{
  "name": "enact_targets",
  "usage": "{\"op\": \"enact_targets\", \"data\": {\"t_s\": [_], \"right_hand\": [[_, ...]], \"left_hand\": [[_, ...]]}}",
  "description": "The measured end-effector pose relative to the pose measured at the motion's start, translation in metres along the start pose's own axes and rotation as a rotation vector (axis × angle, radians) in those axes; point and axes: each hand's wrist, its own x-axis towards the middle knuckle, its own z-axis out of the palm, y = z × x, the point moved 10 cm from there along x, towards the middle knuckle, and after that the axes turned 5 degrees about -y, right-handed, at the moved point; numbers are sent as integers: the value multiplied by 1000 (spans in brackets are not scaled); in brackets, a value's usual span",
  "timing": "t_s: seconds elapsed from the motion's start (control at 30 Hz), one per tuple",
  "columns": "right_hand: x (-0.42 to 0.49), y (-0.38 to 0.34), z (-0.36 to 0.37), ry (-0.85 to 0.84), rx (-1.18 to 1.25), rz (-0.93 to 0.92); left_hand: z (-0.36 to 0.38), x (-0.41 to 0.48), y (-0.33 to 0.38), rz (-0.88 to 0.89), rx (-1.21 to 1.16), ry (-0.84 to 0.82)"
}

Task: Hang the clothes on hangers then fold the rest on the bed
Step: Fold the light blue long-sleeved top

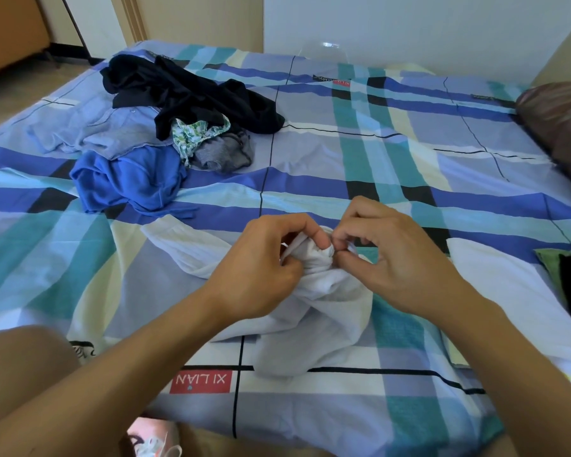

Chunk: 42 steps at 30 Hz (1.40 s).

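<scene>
A white garment (323, 311) lies bunched on the plaid bed sheet (393, 143) in front of me. My left hand (264, 272) grips a gathered fold of it from the left, fingers curled. My right hand (396, 255) pinches the same bunched top between thumb and fingertips. One white sleeve or leg (185, 245) trails off to the left. A pile of unfolded clothes sits at the far left: a blue garment (129, 183), a pale blue shirt (106, 133), black clothes (192, 90), a green-patterned piece (195, 133) and a grey piece (225, 153).
A dark brown pillow (561, 127) lies at the bed's right edge. Green and black cloth (567, 275) shows at the right border. My bare knee (20, 367) is at the lower left. A wooden cabinet (10, 31) stands on the far left.
</scene>
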Motion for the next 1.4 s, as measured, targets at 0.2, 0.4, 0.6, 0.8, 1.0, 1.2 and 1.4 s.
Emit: {"op": "enact_targets", "data": {"t_s": [0.2, 0.4, 0.6, 0.8, 1.0, 1.2, 1.4], "right_hand": [[-2, 16, -12, 24, 296, 96], [-12, 42, -45, 393, 538, 190], [-21, 62, -38, 464, 774, 379], [-7, 33, -11, 313, 680, 298], [-5, 25, -8, 301, 719, 260], [-4, 24, -6, 285, 666, 236], [-6, 18, 27, -100, 487, 278]], "left_hand": [[-10, 3, -10, -22, 67, 89], [-14, 7, -13, -26, 133, 118], [-24, 2, -14, -68, 191, 244], [-15, -1, 21, -2, -24, 219], [-14, -2, 3, -67, -29, 205], [-22, -3, 8, -26, 56, 250], [-30, -2, 11, 8, 13, 288]]}}
